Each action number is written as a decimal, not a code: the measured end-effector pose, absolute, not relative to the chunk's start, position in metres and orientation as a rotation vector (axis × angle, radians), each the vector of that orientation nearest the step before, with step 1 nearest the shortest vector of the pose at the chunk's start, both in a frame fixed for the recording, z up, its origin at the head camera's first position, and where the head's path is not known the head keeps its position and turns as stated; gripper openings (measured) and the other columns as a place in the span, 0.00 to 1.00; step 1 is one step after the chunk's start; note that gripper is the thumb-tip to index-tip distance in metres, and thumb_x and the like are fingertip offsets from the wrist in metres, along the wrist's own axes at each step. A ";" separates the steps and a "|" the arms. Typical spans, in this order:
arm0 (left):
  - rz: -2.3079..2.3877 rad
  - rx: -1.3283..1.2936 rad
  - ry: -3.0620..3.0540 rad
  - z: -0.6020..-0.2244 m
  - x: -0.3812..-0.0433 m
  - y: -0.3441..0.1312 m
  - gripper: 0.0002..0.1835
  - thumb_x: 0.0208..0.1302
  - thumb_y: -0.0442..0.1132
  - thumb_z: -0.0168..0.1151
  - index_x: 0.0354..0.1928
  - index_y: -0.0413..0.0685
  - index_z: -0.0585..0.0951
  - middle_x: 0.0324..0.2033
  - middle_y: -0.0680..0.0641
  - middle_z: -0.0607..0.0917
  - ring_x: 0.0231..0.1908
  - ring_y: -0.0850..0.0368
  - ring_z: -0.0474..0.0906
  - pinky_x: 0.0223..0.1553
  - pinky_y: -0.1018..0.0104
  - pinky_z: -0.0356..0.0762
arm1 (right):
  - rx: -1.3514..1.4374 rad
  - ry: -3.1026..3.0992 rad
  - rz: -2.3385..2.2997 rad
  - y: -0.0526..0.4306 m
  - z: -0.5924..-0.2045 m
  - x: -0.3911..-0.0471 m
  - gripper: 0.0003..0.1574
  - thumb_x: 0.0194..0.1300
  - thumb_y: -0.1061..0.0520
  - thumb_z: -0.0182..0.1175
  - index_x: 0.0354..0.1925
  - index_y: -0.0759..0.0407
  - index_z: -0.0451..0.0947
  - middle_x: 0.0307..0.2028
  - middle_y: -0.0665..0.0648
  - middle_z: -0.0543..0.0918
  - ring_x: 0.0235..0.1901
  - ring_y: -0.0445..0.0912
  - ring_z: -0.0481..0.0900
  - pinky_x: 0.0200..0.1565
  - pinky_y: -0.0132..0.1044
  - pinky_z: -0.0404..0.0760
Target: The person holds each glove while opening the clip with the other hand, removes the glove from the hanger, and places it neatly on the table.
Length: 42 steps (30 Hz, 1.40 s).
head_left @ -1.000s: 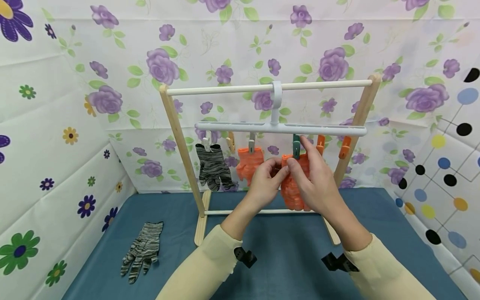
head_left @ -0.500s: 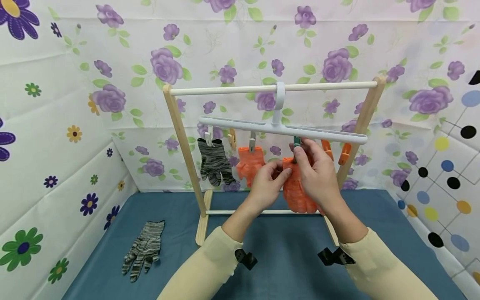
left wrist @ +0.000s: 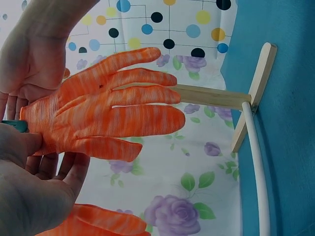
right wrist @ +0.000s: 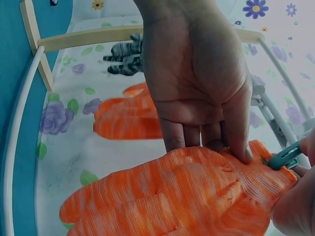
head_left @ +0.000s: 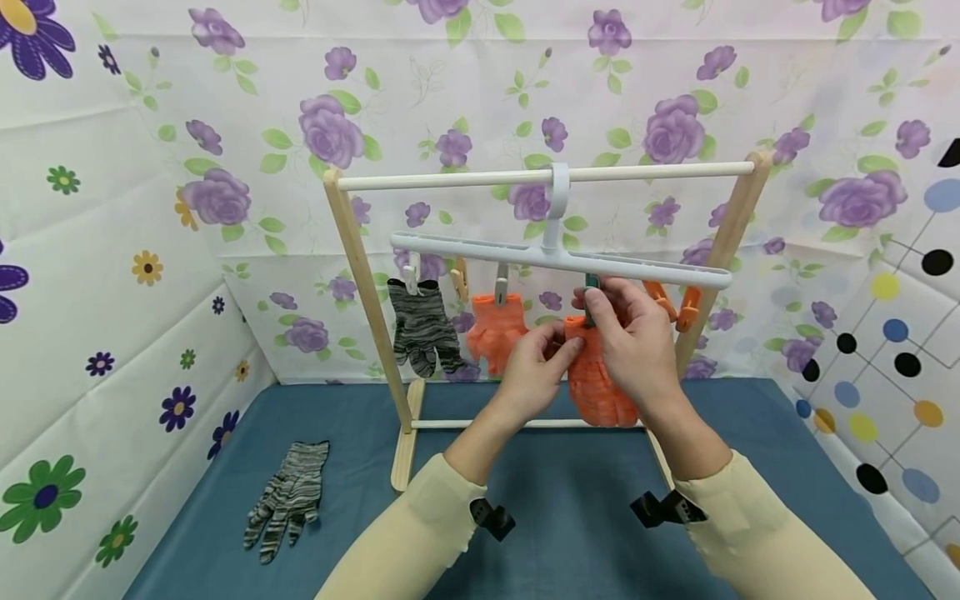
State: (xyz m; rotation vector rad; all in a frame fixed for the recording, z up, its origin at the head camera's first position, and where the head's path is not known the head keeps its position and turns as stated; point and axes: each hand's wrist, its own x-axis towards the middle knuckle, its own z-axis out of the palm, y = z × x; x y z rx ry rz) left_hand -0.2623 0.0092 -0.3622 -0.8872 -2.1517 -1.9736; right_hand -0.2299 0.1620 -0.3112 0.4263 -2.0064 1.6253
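Orange glove (head_left: 600, 383) hangs cuff up below the low-dipping side of a pale hanger (head_left: 551, 257), between the person's two hands. The left hand (head_left: 534, 367) pinches its cuff, thumb in front and fingers behind; the right hand (head_left: 641, 346) grips a green clothespin (right wrist: 284, 156) whose tip lies over the cuff. Beside it hang another orange glove (head_left: 497, 333) and a striped glove (head_left: 423, 325), all within a wooden rack (head_left: 367, 300).

If the clothespin has caught only the cuff's edge, the knit could probably slip out once let go. A hard downward pull might tip the hanger further and set the other gloves swinging.

The right wrist view shows the clothespin's tip on the knit, largely covered in the head view. The left wrist view shows all five glove fingers spread out. Only the head view takes in a loose striped glove (head_left: 288, 496) lying on the blue cloth (head_left: 202, 508).
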 end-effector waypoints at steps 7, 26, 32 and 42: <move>-1.986 -0.902 -2.157 -0.363 -0.261 0.009 0.11 0.82 0.40 0.59 0.52 0.39 0.84 0.38 0.44 0.83 0.35 0.55 0.78 0.38 0.64 0.78 | 0.425 -1.953 1.616 0.162 -0.312 -0.232 0.24 0.82 0.48 0.60 0.61 0.65 0.81 0.50 0.64 0.89 0.52 0.47 0.87 0.55 0.32 0.82; -1.979 -0.919 -2.194 -0.378 -0.256 -0.001 0.09 0.82 0.38 0.59 0.52 0.40 0.83 0.42 0.46 0.85 0.38 0.56 0.82 0.41 0.65 0.83 | 0.435 -1.923 1.589 0.165 -0.312 -0.232 0.21 0.82 0.50 0.60 0.60 0.64 0.83 0.48 0.61 0.90 0.51 0.46 0.86 0.52 0.32 0.80; -1.990 -0.922 -2.208 -0.381 -0.252 -0.006 0.10 0.83 0.40 0.58 0.53 0.41 0.83 0.43 0.46 0.85 0.39 0.55 0.83 0.41 0.64 0.84 | 0.442 -1.919 1.592 0.165 -0.313 -0.233 0.21 0.82 0.51 0.60 0.60 0.65 0.83 0.48 0.63 0.90 0.51 0.46 0.86 0.54 0.31 0.80; -1.998 -0.908 -2.176 -0.381 -0.245 -0.012 0.09 0.82 0.37 0.59 0.53 0.39 0.83 0.41 0.44 0.85 0.37 0.57 0.83 0.41 0.64 0.84 | 0.444 -1.943 1.591 0.165 -0.314 -0.233 0.22 0.82 0.50 0.59 0.61 0.64 0.82 0.50 0.65 0.89 0.53 0.47 0.85 0.55 0.32 0.80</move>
